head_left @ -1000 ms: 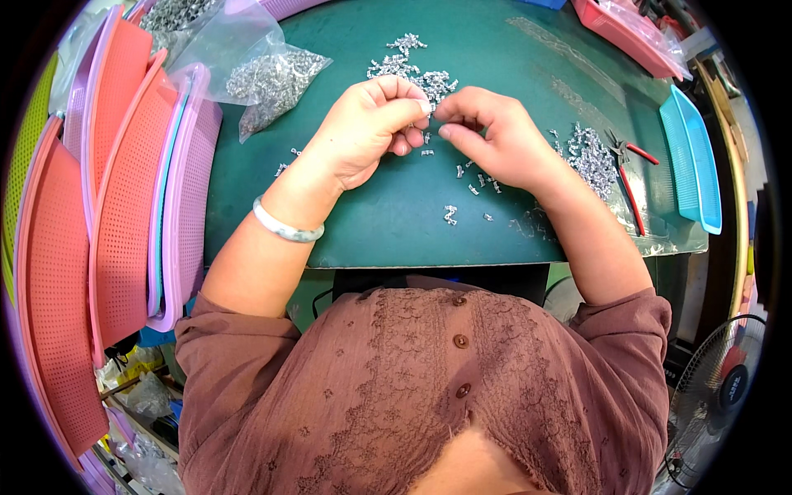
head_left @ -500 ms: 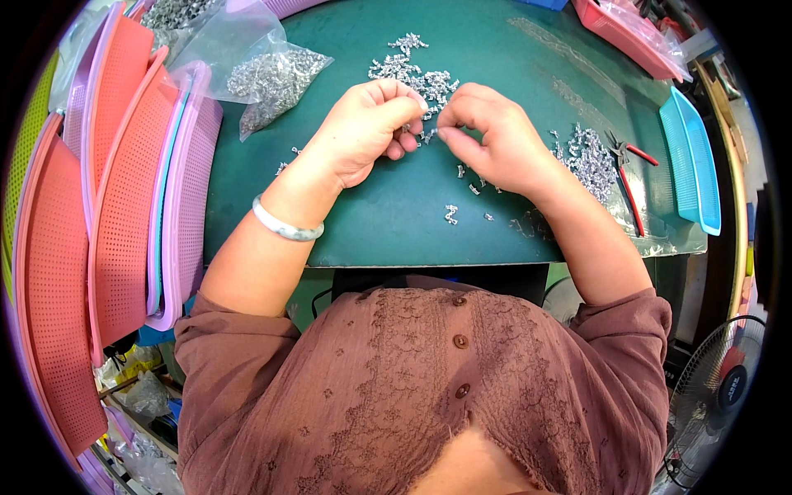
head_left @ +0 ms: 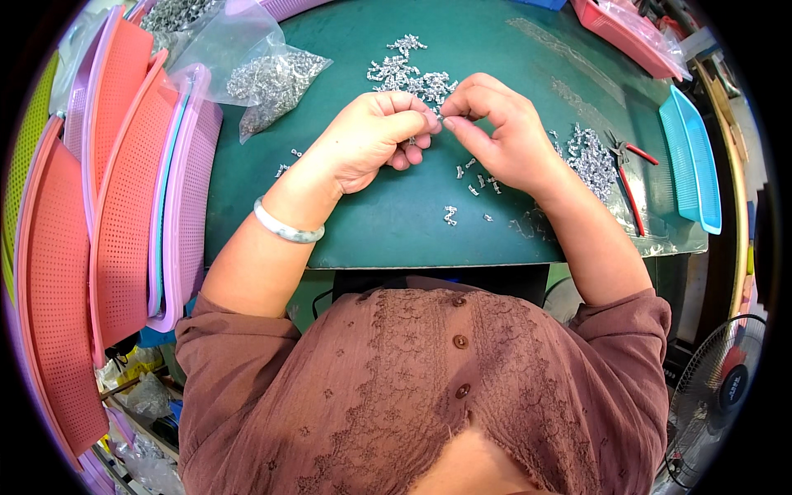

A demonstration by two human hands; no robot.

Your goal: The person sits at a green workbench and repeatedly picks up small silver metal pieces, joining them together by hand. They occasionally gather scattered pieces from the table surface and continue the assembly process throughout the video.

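Over the green table my left hand (head_left: 381, 132) is closed, thumb and forefinger pinched together, with bits of silvery metal showing between the curled fingers. My right hand (head_left: 497, 124) meets it in a pinch on a small silvery metal piece (head_left: 440, 117) at the fingertips; its exact shape is too small to tell. Just beyond the hands lies a loose heap of small silver metal parts (head_left: 396, 73). A second heap of like parts (head_left: 591, 165) lies by my right forearm. Several loose parts (head_left: 450, 215) are scattered nearer the table's front edge.
Red-handled pliers (head_left: 630, 190) lie right of the second heap, beside a blue basket (head_left: 693, 161). A clear bag of metal parts (head_left: 276, 87) rests at the far left. Stacked pink and purple baskets (head_left: 132, 206) line the left side. A fan (head_left: 718, 396) stands lower right.
My right hand has moved slightly up, and its fingertips have come against those of my left hand. More loose parts show beneath the right hand.
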